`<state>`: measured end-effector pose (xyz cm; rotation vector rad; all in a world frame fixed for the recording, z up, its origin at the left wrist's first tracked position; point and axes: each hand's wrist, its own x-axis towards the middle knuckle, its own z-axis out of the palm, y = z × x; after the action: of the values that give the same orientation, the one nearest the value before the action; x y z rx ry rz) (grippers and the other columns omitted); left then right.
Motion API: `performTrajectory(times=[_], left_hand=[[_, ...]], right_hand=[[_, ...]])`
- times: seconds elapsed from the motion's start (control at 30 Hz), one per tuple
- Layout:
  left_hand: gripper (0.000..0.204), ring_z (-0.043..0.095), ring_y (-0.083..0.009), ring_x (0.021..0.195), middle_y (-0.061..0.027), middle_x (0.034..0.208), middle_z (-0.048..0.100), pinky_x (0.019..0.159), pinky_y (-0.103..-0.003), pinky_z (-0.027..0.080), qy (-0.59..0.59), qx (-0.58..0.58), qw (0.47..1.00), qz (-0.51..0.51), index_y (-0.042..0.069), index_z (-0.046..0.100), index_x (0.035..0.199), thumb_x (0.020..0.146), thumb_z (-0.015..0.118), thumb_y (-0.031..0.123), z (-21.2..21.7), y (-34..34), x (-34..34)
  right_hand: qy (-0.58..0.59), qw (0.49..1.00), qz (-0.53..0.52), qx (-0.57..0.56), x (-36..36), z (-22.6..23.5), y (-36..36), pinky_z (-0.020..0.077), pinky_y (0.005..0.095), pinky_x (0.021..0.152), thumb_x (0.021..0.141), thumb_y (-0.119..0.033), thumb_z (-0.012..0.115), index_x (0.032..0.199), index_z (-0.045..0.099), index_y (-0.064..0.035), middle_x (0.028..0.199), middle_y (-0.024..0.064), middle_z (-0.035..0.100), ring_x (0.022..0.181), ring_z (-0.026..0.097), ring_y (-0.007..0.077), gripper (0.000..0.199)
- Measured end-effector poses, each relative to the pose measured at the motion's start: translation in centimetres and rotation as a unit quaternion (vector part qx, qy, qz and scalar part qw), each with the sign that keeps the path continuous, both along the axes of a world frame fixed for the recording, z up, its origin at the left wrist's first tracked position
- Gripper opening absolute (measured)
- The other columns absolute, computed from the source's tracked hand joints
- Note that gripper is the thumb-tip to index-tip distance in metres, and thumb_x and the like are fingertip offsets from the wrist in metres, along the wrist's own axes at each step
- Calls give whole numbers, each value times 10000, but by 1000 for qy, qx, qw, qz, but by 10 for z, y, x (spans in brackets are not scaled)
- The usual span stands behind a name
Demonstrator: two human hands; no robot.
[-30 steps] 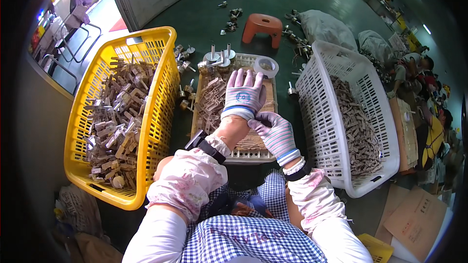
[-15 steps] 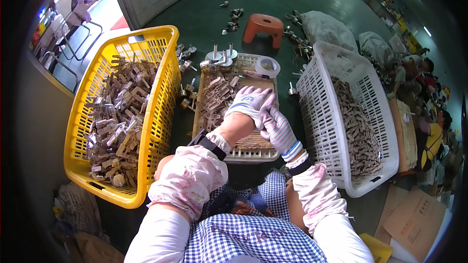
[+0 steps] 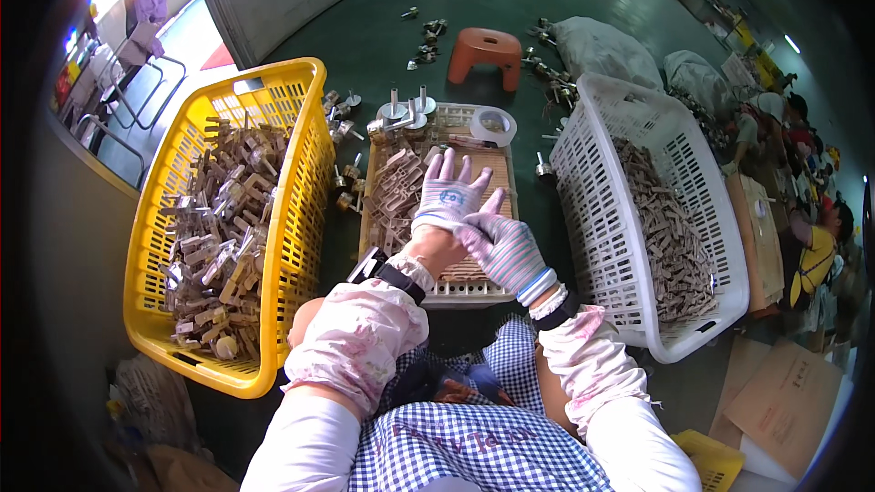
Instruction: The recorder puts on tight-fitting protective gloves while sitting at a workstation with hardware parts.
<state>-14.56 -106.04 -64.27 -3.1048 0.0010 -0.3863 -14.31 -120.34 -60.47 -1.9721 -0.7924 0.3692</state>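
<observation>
Green workshop floor (image 3: 383,36): gloved left hand (image 3: 448,196) spread wide, empty; right hand (image 3: 503,251) pinches its glove cuff, both above beige tray (image 3: 474,282) of metal parts (image 3: 394,196). Yellow basket (image 3: 301,182) left, white basket (image 3: 592,164) right.

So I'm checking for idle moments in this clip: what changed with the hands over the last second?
The left hand spread its fingers flat and open above the beige tray. The right hand moved in against the left glove's cuff and seems to tug at it. Neither hand holds a part. The yellow basket, the white basket and the orange stool stayed put.
</observation>
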Motion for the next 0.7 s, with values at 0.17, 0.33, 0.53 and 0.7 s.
performTrajectory(times=[0.17, 0.33, 0.53, 0.7], left_hand=[[481, 452, -394, 1282, -183, 1366, 507, 1102, -485, 328, -86, -162, 977, -104, 110, 476, 1408, 982, 449, 332, -10, 5, 3], [464, 440, -342, 1344, -172, 1419, 498, 1097, -393, 366, -58, -523, 838, -143, 71, 398, 1470, 1034, 431, 227, -19, 2, 1], [911, 434, -402, 1270, -188, 1412, 428, 1096, -488, 332, -201, -207, 958, 10, 151, 398, 1463, 588, 630, 46, 4, -1, 7], [696, 382, -438, 1325, -187, 1418, 474, 1119, -542, 268, 233, -529, 810, 96, 164, 472, 1427, 832, 681, 459, 37, -4, -3]], right_hand=[[12, 997, 63, 45, -9, 10, -8, 507, 303, 706, 953, -347, 661, 1017, 712, -6, 794, 100, 703, 720, 623, 138, 350], [43, 995, 79, 53, -7, 14, -5, 501, 298, 708, 952, -358, 661, 1009, 712, -2, 801, 91, 705, 743, 621, 127, 364], [73, 994, 68, 39, -5, 6, -4, 495, 297, 735, 959, -337, 658, 1014, 703, 0, 822, 73, 696, 775, 605, 109, 344], [103, 990, 73, 67, -5, -2, -5, 497, 293, 739, 960, -335, 658, 1037, 693, 6, 851, 60, 697, 781, 598, 102, 351]])
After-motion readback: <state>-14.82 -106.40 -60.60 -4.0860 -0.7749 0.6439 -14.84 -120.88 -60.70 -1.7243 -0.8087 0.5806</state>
